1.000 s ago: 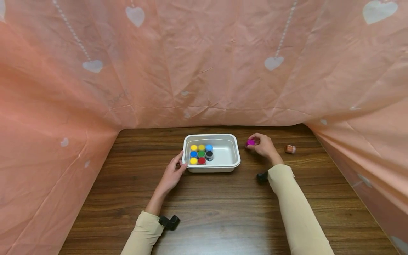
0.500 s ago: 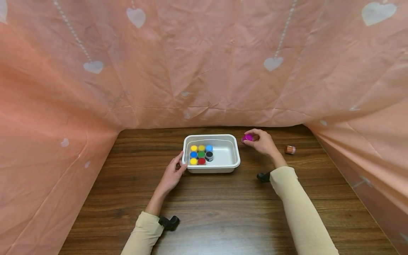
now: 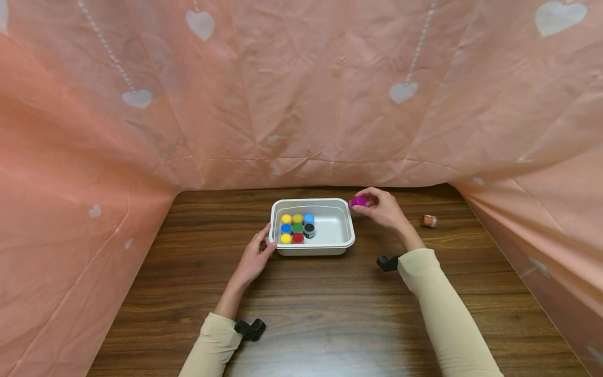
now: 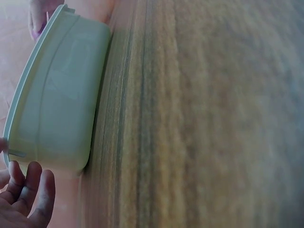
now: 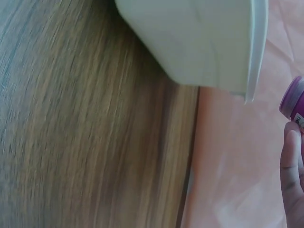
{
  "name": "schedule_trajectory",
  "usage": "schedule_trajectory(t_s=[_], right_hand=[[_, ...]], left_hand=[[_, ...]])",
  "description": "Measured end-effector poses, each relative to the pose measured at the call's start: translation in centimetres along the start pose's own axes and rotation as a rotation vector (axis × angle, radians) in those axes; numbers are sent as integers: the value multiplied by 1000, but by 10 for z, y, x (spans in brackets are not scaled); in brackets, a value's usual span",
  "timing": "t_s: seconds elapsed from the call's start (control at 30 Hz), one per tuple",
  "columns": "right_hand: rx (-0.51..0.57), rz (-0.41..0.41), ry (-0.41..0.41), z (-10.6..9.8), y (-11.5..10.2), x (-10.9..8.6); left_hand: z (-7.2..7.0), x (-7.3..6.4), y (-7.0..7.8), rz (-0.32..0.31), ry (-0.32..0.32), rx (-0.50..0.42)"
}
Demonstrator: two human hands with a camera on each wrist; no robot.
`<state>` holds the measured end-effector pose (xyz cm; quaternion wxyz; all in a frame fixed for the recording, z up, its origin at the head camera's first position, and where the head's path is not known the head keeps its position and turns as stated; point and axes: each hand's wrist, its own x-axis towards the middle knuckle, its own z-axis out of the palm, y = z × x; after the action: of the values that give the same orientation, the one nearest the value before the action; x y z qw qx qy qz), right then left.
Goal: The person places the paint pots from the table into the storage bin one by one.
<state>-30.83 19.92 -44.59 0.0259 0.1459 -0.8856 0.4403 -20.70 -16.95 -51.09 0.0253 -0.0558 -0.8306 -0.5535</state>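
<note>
A white rectangular tray stands on the table with several small paint jars in its left half. Their lids include a green lid, a black lid and a red lid. My left hand holds the tray's front left corner, thumb at the rim and fingers along the outer side. Just off the far right corner, my right hand pinches a purple paint jar, tilted and raised to about rim height. In the right wrist view, the purple jar is partly cut off by the frame edge.
An orange-brown paint jar lies on its side on the wooden table, right of my right hand. A pink curtain with white hearts hangs behind the table and along both sides.
My right hand has lifted the purple jar from the table and carried it left to the tray's right rim. The left hand and the tray have stayed in place.
</note>
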Motion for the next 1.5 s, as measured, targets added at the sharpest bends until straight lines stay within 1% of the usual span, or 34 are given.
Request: schedule_trajectory(t_s=[0.13,0.37,0.57,0.7,0.8,0.9,1.0,1.07,1.17,1.3,1.4,1.5], right_hand=[[31,3,-24,3,-9,-1],[103,16,-66,13,-20,-2],[168,20,-93,20,-29,-2],[192,15,-110,25,-32,-2],[195,-7,-119,28,-34,-1],[170,-62,-117,32,-36,-2],[147,-110,-113,35,-36,-2],[138,-123,-107,37,-37,-1],[160,-117,-103,40,-40,-2],[211,-90,-93,47,-44,-3],[231,-77,-87,53,-45,-3],[225,-76,-85,60,-46,-3]], left_hand=[[0,0,0,-5,-4,-1],[0,-1,1,7,-4,-7],[1,0,2,-1,0,-15],[-3,-8,25,-9,-18,-13],[-6,-13,39,-10,-23,-33],[-5,-12,38,-2,-14,-61],[-5,-13,39,7,-12,-69],[-5,-14,41,6,-15,-66],[-7,-15,43,-5,-20,-60],[-6,-13,40,-9,-26,-46],[-2,-8,26,-10,-15,-33],[1,-3,11,-9,2,-22]])
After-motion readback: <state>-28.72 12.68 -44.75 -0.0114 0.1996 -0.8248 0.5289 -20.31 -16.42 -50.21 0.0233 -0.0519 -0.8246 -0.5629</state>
